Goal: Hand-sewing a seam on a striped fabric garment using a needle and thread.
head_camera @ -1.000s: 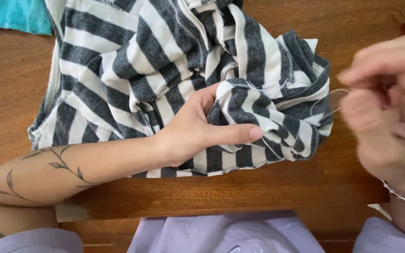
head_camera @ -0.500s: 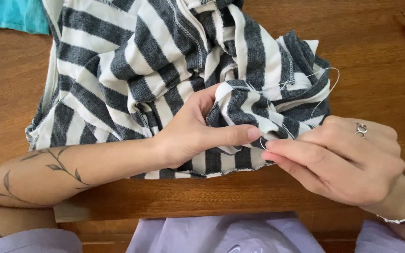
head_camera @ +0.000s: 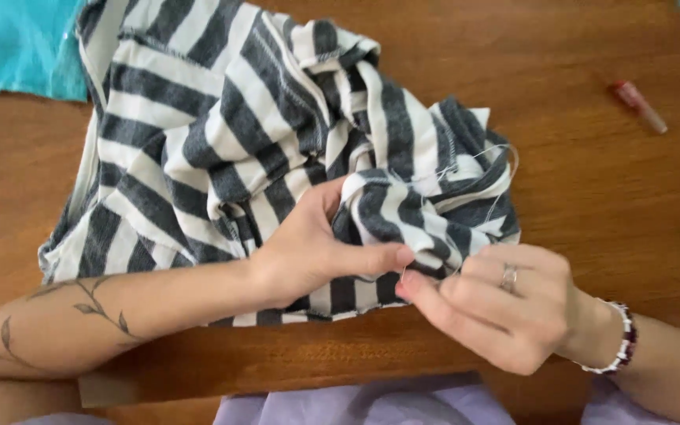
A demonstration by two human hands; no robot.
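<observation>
A crumpled garment with dark grey and white stripes (head_camera: 222, 134) lies on a wooden table (head_camera: 607, 197). My left hand (head_camera: 308, 252) pinches a bunched fold of it near the table's front edge, thumb stretched along the fabric. My right hand (head_camera: 497, 311), wearing a ring and a beaded bracelet, pinches a thin needle (head_camera: 404, 275) at that same fold, right beside my left thumb tip. A pale thread (head_camera: 505, 169) loops over the fabric above my right hand.
A turquoise cloth (head_camera: 9, 43) lies at the far left corner of the table. A small pink-red tube (head_camera: 637, 105) rests on the wood at the upper right. Lilac fabric (head_camera: 340, 405) on my lap shows below the table edge.
My right hand came down from close to the camera to the fold beside my left thumb and now holds the needle against the fabric. My left hand kept its grip.
</observation>
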